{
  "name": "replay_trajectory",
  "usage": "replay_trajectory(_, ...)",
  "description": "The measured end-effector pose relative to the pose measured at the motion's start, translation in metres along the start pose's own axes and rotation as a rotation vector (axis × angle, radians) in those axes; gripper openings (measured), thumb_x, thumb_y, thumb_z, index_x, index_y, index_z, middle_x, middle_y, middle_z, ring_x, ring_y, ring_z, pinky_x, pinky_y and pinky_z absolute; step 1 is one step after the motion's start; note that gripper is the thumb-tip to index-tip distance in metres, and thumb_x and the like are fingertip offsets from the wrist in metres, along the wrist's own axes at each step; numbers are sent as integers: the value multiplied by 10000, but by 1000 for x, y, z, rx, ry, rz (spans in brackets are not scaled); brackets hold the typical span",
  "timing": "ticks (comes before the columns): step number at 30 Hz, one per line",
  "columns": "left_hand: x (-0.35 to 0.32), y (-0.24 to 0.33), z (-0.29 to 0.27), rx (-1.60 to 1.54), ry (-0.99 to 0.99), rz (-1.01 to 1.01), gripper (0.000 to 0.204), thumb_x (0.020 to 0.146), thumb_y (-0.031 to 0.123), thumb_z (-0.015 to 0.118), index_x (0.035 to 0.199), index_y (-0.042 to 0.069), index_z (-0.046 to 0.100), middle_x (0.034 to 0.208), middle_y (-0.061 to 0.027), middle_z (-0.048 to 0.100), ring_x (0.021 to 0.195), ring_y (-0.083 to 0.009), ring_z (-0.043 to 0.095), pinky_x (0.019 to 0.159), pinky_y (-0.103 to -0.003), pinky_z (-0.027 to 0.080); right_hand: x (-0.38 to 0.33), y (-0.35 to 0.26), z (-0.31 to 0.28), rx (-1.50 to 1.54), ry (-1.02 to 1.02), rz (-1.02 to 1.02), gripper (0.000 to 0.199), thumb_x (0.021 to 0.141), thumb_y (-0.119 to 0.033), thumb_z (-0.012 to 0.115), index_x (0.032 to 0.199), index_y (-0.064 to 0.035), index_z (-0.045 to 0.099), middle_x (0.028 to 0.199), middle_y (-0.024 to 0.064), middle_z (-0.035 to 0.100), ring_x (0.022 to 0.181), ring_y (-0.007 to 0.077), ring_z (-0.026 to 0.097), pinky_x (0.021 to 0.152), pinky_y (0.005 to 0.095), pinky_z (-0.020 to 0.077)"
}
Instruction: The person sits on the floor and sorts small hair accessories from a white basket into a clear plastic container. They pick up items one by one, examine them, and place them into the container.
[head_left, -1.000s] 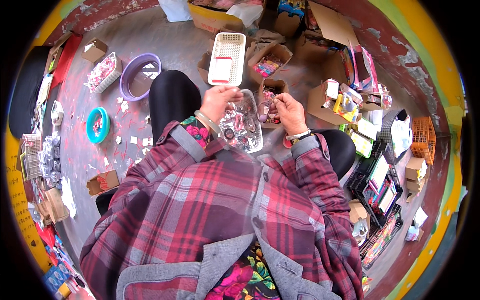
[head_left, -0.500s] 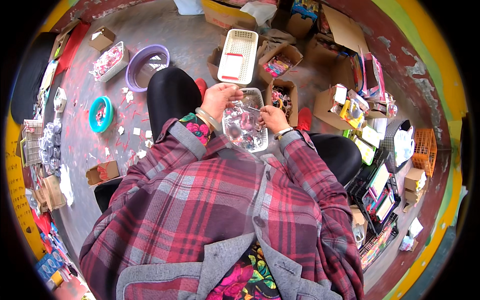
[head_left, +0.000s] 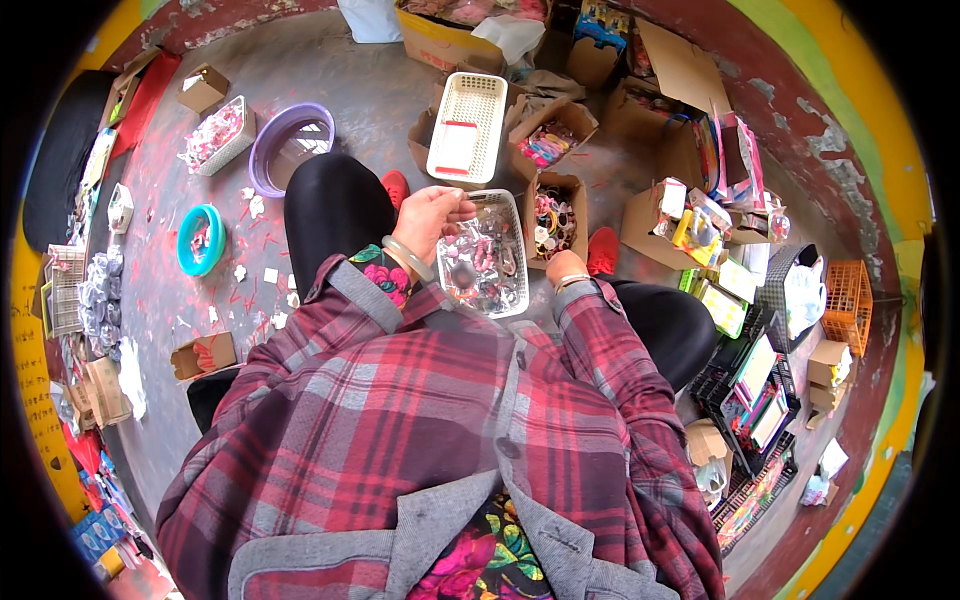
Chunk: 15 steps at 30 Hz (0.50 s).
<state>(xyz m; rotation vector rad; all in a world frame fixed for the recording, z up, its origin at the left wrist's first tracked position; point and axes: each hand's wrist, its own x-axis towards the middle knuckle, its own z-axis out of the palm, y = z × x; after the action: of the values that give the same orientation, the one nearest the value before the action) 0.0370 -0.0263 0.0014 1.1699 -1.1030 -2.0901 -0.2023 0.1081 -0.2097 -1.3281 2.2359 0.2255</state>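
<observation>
Between my knees stands a small white basket [head_left: 522, 288] of clear plastic packets [head_left: 487, 262] with pink and dark pieces inside. My left hand [head_left: 437, 217] hovers over its far left edge. The thumb and fingers are pinched together; whatever they hold, if anything, is too small to make out. My right hand [head_left: 567, 266] is to the right of the basket, near the close end of a cardboard box [head_left: 578, 190] of colourful hair ties [head_left: 553, 218]. Its fingers point down and are hidden, so I cannot see whether it grips something.
Beyond the packets, a long cream basket [head_left: 487, 100] holds a white card with red edges. Purple [head_left: 262, 150] and turquoise [head_left: 186, 232] basins stand left, among scraps on the floor. Open cartons [head_left: 648, 222] and black crates [head_left: 722, 392] line the right side.
My right hand has moved from over the packet basket to its right and slightly down. My left hand stays pinched, shifting slightly left and down. The view has tilted a little.
</observation>
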Motion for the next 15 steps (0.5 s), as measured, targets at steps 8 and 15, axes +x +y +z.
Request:
replay_trajectory(8, 3, -10, 0, 15, 11, -59, 255, 901, 269, 446, 897, 26, 522, 826, -89, 615, 753, -155, 610, 584, -233, 449, 8, 7, -23, 197, 143, 0, 229, 748, -132, 498, 890, -40, 652, 926, 205, 609, 887, 338, 589, 782, 404, 471)
replay_trajectory(15, 6, -21, 2, 80, -9, -134, 243, 896, 248, 440, 872, 22, 523, 837, -101, 617, 759, -157, 607, 585, -232, 455, 10, -15, -42, -8, 236, -209, 243, 790, -120, 466, 980, -30, 588, 1150, 134, 469, 1017, 310, 489, 809, 408, 456)
